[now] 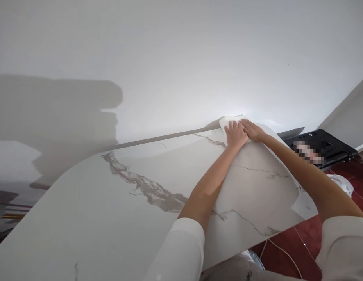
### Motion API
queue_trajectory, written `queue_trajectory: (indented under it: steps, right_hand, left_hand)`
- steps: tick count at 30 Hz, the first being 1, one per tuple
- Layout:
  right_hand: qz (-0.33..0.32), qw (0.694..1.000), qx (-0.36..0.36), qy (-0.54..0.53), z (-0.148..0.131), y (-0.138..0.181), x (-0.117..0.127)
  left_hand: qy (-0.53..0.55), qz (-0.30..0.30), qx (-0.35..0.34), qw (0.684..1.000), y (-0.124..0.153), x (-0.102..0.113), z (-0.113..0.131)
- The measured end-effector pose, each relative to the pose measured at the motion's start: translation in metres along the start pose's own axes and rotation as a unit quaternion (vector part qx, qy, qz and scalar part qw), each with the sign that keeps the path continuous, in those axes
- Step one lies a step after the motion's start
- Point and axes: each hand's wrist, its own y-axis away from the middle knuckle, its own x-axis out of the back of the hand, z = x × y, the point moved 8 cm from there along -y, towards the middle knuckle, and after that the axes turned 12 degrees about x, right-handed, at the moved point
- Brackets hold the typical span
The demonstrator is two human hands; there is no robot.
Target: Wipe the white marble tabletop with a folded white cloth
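Head view: left fingers [234,126] and right fingers [248,125] lie extended on cloth [228,120], marbled tabletop [158,168] beneath, wall [184,58] behind.

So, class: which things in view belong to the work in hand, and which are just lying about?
In use:
- white cloth or tissue, under both hands
- left hand and right hand
- marble-patterned table

Apparently just lying about:
- black object beyond the table's right end
- white plastic bag
- pale cable near the red floor
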Motion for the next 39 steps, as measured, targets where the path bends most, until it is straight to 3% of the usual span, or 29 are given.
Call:
queue_trajectory:
  steps: [7,20,31,39]
  right_hand:
    - [0.018,1.0,-0.005,0.02,-0.006,0.028,0.004]
    - [0.014,1.0,0.015,0.021,-0.041,0.098,0.018]
    - [0.071,0.976,0.183,0.096,-0.113,0.169,0.028]
    - [0.067,0.975,0.188,0.097,-0.133,0.204,0.033]
  left_hand:
    - [0.014,0.005,-0.017,1.0,0.021,0.002,0.012]
    - [0.037,-0.003,-0.017,0.999,0.098,0.024,0.03]
    - [0.003,-0.008,-0.022,1.0,0.186,0.052,0.04]
    - [0.002,-0.032,-0.024,0.999,0.227,0.063,0.047]
